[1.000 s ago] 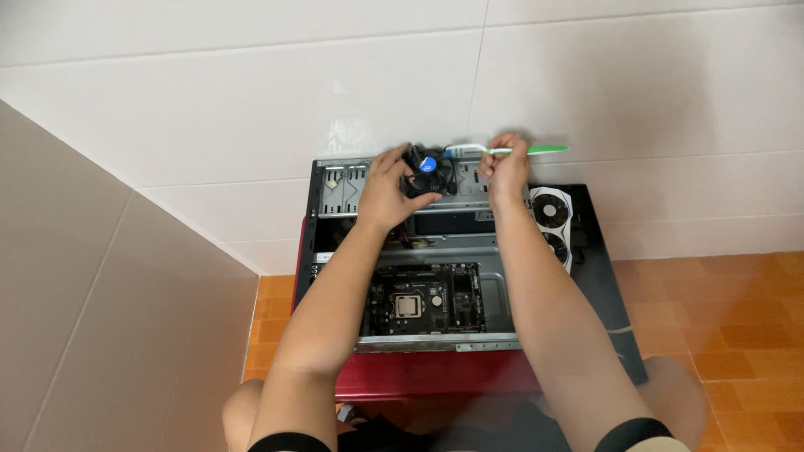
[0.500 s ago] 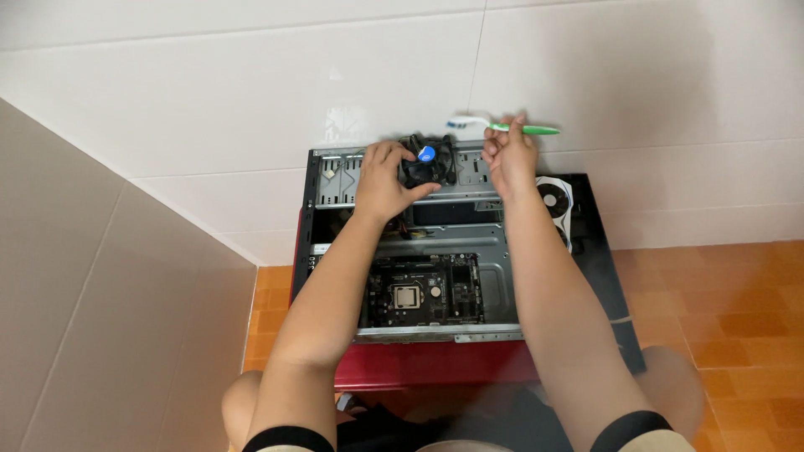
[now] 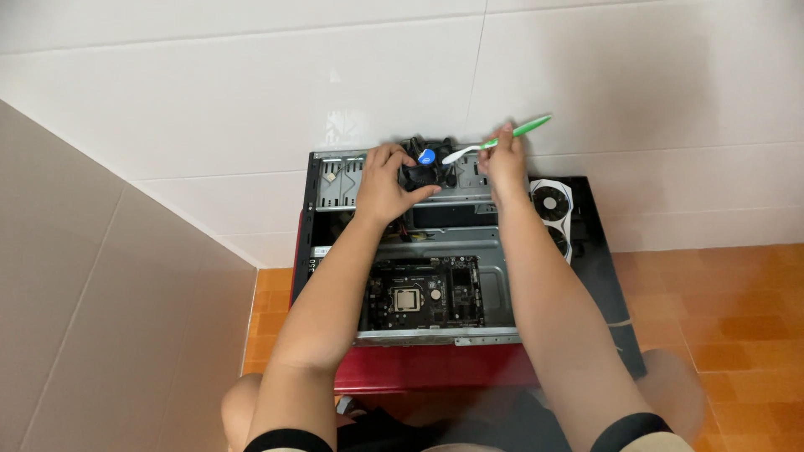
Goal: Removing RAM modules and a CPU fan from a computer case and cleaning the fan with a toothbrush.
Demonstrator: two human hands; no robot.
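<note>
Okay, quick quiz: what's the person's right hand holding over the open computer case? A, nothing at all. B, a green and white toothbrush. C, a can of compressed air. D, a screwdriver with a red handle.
B: the right hand grips a toothbrush with a green handle and white head, its head pointing at the black cooler fan that the left hand holds above the computer case.

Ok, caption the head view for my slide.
Left hand holds a black cooler fan over an open computer case; right hand brushes it with a toothbrush.

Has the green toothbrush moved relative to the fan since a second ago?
Yes. The toothbrush tilted, its white head dropping toward the fan, handle end rising against the white wall tile.
</note>
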